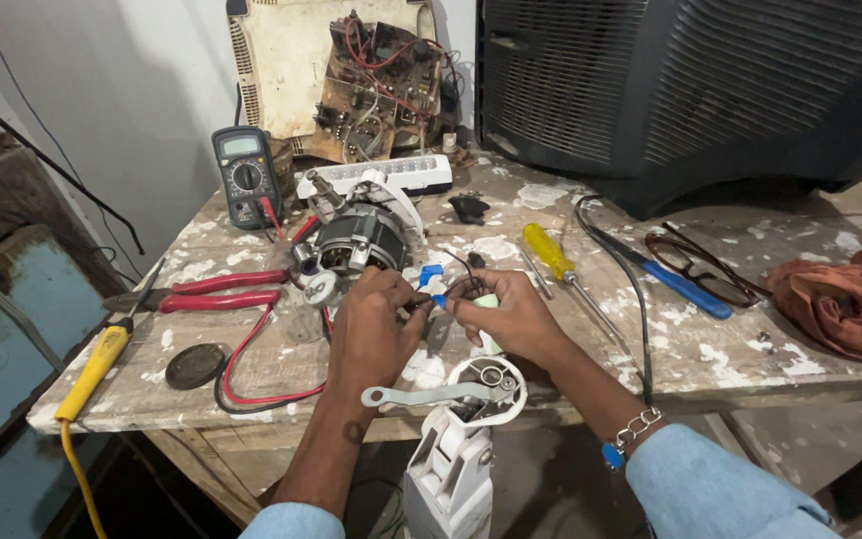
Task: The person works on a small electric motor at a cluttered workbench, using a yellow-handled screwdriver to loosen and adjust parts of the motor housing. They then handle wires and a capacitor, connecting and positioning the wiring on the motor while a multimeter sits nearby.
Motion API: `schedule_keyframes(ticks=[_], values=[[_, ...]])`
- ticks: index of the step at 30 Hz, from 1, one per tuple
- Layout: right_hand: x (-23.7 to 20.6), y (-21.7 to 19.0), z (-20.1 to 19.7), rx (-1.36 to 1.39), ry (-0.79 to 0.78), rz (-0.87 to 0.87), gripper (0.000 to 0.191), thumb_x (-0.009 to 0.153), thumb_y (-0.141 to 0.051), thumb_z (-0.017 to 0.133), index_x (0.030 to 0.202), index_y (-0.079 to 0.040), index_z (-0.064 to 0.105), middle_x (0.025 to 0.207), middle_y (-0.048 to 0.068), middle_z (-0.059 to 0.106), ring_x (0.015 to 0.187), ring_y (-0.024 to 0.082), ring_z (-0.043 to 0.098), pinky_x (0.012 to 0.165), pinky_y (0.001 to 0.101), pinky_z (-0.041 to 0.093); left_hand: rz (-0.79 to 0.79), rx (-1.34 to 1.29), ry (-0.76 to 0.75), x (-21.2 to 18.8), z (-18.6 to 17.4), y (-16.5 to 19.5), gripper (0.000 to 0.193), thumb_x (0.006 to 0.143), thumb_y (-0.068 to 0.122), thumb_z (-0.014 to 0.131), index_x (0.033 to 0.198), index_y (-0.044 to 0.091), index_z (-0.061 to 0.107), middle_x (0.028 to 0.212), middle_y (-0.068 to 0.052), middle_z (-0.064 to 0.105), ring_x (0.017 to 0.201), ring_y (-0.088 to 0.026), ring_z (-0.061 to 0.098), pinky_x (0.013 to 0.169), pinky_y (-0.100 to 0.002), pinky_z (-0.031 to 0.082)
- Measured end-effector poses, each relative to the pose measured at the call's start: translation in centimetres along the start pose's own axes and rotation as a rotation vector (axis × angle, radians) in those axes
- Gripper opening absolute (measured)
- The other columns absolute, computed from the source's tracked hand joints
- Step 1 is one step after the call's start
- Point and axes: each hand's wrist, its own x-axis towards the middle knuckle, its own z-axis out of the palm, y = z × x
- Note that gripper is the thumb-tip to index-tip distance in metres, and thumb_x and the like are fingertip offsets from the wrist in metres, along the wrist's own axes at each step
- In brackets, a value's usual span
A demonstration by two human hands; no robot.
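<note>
At the bottom centre stands a white appliance housing [451, 469], a grey lever across its top. Just above, the left hand [371, 334] and right hand [511, 317] meet mid-frame — fingers of both pinched shut on thin dark wires [456, 289] with blue connectors. Behind them sits the electric motor [356, 242]; red-handled pliers [216, 291] lie left, a multimeter [246, 175] farther up — upper left.

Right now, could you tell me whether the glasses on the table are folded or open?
Folded: the glasses lie flat on the table, arms tucked across the lenses, beside the blue-handled screwdriver.
</note>
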Motion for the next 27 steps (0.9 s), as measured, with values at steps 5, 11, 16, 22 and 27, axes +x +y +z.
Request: schedule_keyframes(ticks=[5, 11, 16, 22, 27], values=[[0.0, 0.1, -0.2, 0.013, 0.028, 0.037, 0.014, 0.088, -0.004, 0.073, 0.098, 0.006, 0.069, 0.069, 0.004, 0.065, 0.053, 0.009, 0.057, 0.048, 0.0267, 0.048, 0.054, -0.026, 0.056, 0.0, -0.2, 0.2, 0.016, 0.073, 0.007, 0.085, 0.087, 0.004, 0.079, 0.088, -0.008, 0.072, 0.086, -0.028, 0.068, 0.074, -0.039, 0.055], [0.1, 0.2, -0.4, 0.02, 0.034, 0.061, 0.016, 0.089, -0.007, 0.075, 0.099, 0.004, 0.07, 0.067, 0.003, 0.064, 0.054, 0.008, 0.057, 0.05, 0.026, 0.048, 0.105, -0.043, 0.079, -0.3, -0.7, 0.6, 0.023, 0.07, 0.009, 0.088, 0.092, 0.007, 0.08, 0.092, -0.005, 0.075, 0.086, -0.024, 0.071, 0.075, -0.036, 0.057], [-0.1, 0.0, -0.3, 0.051, 0.022, 0.073, 0.018, 0.089, -0.01, 0.077, 0.1, 0.003, 0.071, 0.072, 0.001, 0.065, 0.057, 0.007, 0.057, 0.05, 0.0249, 0.047, 0.154, -0.052, 0.072, -0.3, -0.8, 0.6, 0.025, 0.071, 0.009, 0.087, 0.095, 0.007, 0.08, 0.095, -0.005, 0.075, 0.086, -0.025, 0.071, 0.076, -0.036, 0.057], [-0.1, -0.3, -0.2, 0.011, 0.002, 0.05, 0.019, 0.09, -0.011, 0.077, 0.1, 0.004, 0.073, 0.076, 0.001, 0.068, 0.058, 0.006, 0.058, 0.051, 0.0248, 0.048, 0.157, -0.034, 0.066, -0.3, -0.5, 0.3, 0.023, 0.074, 0.011, 0.086, 0.096, 0.007, 0.08, 0.096, -0.005, 0.075, 0.087, -0.026, 0.071, 0.077, -0.037, 0.057], [-0.1, -0.8, 0.3, 0.02, 0.071, 0.022, 0.022, 0.092, -0.018, 0.075, 0.103, 0.0, 0.072, 0.075, 0.0, 0.066, 0.056, 0.006, 0.058, 0.048, 0.0238, 0.047, 0.164, -0.059, 0.062, -0.3, -0.3, 0.3, 0.019, 0.078, 0.005, 0.081, 0.097, 0.006, 0.08, 0.097, -0.007, 0.075, 0.088, -0.026, 0.071, 0.082, -0.037, 0.057]])
